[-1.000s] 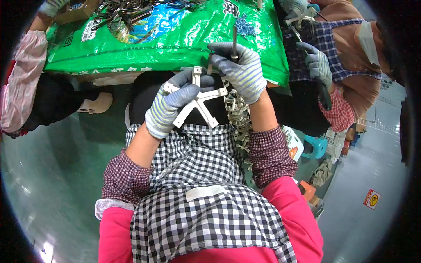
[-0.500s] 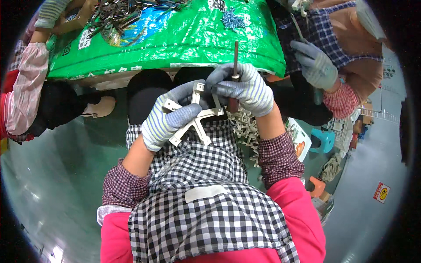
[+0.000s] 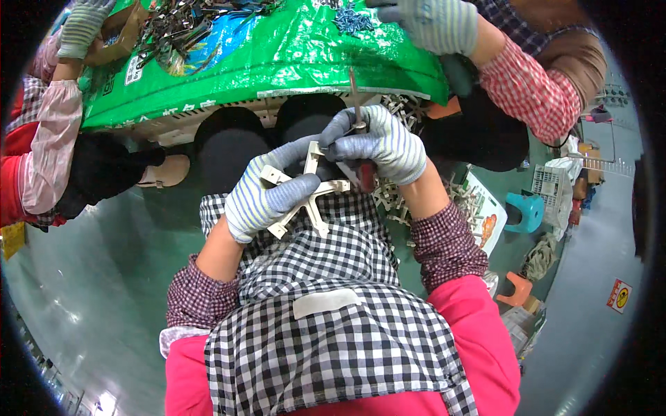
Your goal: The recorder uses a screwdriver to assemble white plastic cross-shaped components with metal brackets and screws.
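In my gloved left hand (image 3: 257,197) is a white plastic bracket (image 3: 333,186) with several arms, gripped between thumb and fingers above my lap. My gloved right hand (image 3: 388,149) has closed round a screwdriver (image 3: 365,177) with a dark red handle; its thin shaft points up and away, slightly smeared by motion. The thumb and index fingertips of that hand meet at the tip of the bracket's upper arm. A small dark thing, too small to name, shows between them.
Ahead lies a green plastic sheet (image 3: 298,69) bearing dark metal strips (image 3: 184,31) and blue screws (image 3: 352,21). A co-worker's gloved hand (image 3: 444,28) reaches over it from the right; another gloved hand (image 3: 83,31) is at far left. More white brackets (image 3: 395,208) lie beside my right forearm, with a teal stool (image 3: 525,212) beyond.
My right fingertips have come to the bracket's upper arm, and the screwdriver has tilted left. The co-worker's hand on the right has moved up over the sheet toward the screws.
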A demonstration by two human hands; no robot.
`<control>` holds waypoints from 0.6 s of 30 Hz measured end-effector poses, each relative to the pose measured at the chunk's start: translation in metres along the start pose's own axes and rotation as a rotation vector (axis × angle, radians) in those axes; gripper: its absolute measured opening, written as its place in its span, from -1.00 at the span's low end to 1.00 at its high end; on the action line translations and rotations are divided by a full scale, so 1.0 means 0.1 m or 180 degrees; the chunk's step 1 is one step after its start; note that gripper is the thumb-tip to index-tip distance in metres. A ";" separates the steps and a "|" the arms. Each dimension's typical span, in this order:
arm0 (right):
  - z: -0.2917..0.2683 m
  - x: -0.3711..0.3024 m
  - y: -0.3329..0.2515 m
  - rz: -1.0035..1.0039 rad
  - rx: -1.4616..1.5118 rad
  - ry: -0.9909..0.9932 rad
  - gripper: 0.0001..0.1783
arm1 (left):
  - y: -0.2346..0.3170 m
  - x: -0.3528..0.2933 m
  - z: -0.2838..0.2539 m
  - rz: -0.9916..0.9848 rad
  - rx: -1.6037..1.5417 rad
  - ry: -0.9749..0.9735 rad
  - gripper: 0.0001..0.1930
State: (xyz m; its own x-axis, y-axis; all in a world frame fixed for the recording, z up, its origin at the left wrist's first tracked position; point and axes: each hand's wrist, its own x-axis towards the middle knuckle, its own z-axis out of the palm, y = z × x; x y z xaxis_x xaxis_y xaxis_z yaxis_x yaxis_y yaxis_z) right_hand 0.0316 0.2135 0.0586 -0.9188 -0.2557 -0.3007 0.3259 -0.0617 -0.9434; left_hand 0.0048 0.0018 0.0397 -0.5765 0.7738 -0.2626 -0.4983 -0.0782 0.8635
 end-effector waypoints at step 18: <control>0.17 -0.09 0.07 0.0088 -0.1388 -0.0230 -0.76 | 0.09 -0.32 -0.18 -0.0848 0.0377 -0.1210 -0.13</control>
State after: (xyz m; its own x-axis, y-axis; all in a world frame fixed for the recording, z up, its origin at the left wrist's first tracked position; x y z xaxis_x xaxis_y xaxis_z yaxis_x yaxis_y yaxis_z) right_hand 0.0462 0.1993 0.0575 -0.8881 -0.3192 -0.3306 0.2115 0.3548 -0.9107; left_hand 0.0072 -0.0355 0.0477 -0.1499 0.9339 -0.3245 -0.5065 0.2093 0.8364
